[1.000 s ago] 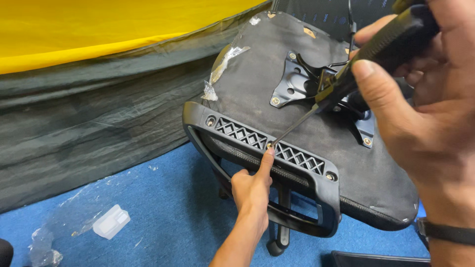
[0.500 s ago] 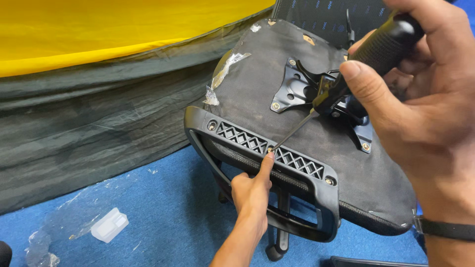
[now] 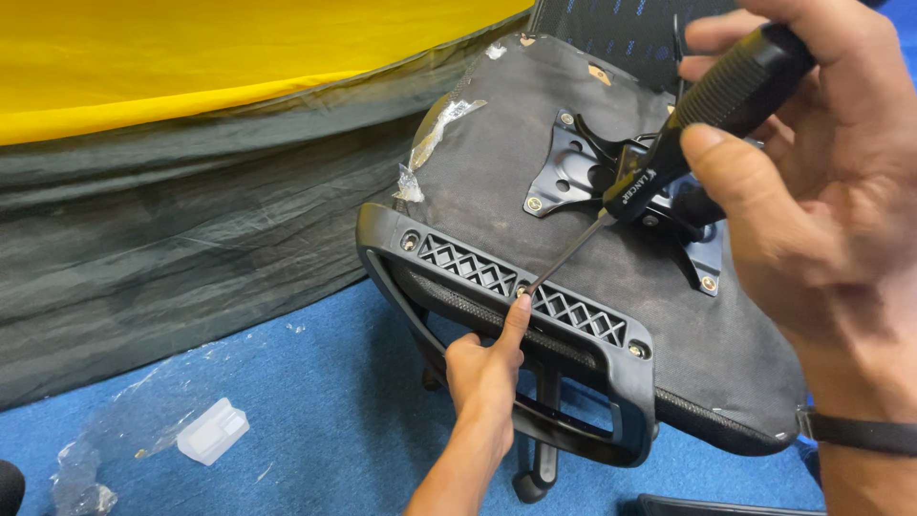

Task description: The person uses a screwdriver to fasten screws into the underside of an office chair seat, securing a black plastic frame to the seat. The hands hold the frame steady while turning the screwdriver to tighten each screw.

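Upturned black fabric-covered chair seat [image 3: 611,287] tilted over blue carpet floor [image 3: 287,420], against a yellow-and-dark-grey fabric sheet [image 3: 191,172]. Black plastic lattice bracket [image 3: 535,306] along the near edge. Right hand [image 3: 812,182] wrapped tight around a black-handled screwdriver [image 3: 688,134], tip at a middle bracket screw. Left hand [image 3: 487,368] mostly curled, index finger extended, touching that screw. Small clear plastic piece [image 3: 212,432] on carpet, well apart.

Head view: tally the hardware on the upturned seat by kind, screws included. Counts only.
Screwdriver, in right hand: 1
Black armrest frame, left hand fingertip at its middle screw: 1
Metal mounting plate: 1
Frame screws visible, e.g.: 3
Plate screws visible, e.g.: 3
Total: 9
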